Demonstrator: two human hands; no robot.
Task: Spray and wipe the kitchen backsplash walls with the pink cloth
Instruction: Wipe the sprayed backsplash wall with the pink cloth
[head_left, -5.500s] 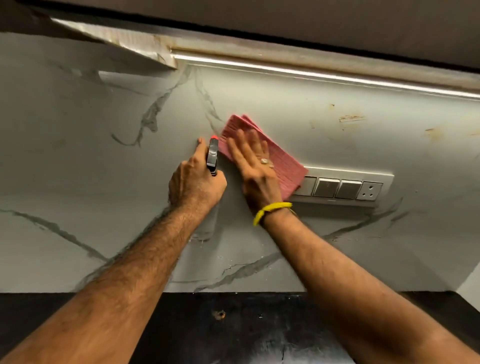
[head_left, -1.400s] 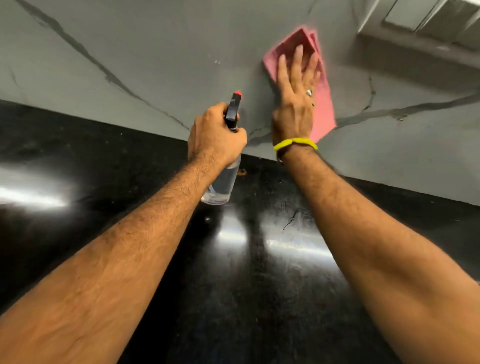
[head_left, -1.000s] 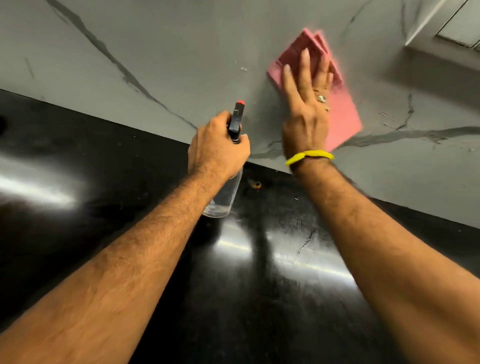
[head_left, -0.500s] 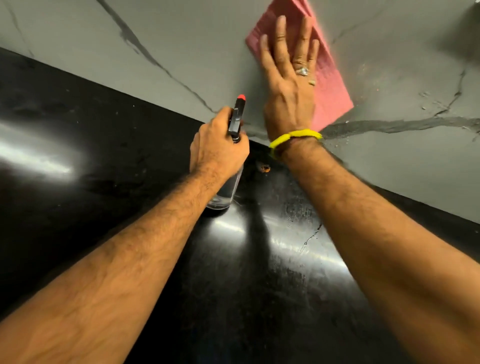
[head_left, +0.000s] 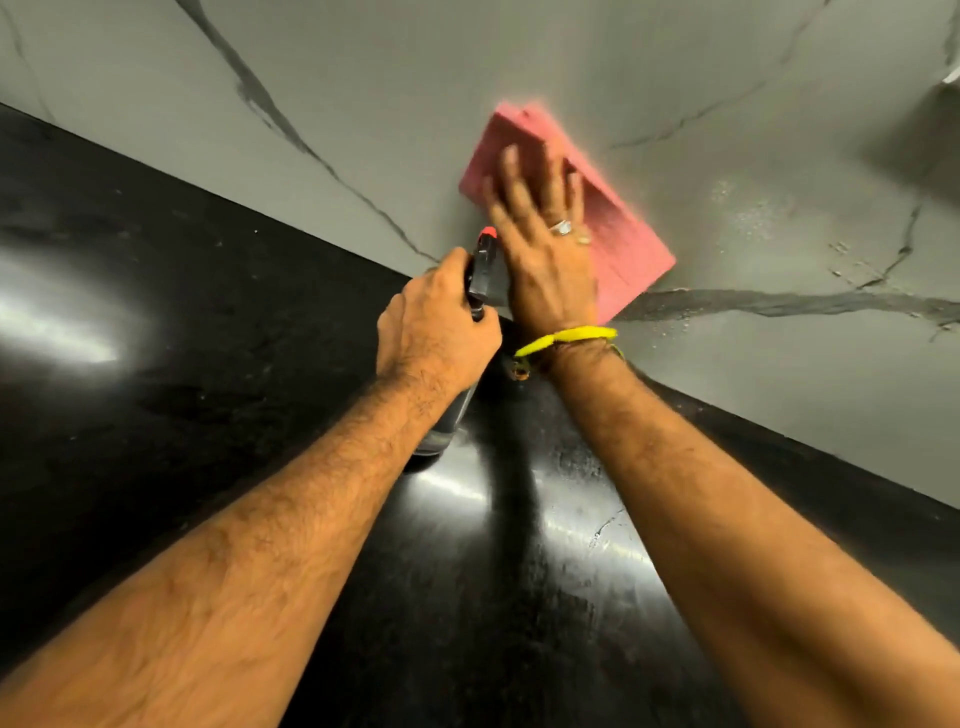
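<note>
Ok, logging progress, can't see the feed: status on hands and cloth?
Left hand gripping spray bottle. Right hand flat, pressing pink cloth on backsplash. Droplets right of the cloth. Nothing blocking.

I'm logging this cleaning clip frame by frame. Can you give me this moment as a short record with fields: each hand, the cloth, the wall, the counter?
left hand: closed around the spray bottle, nozzle toward the wall
right hand: flat, fingers spread, pressing the pink cloth on the wall; yellow band at the wrist
pink cloth: folded, tilted, blurred
backsplash wall: grey with dark veins; droplets to the right of the cloth
counter: black, glossy, with light glare
</note>
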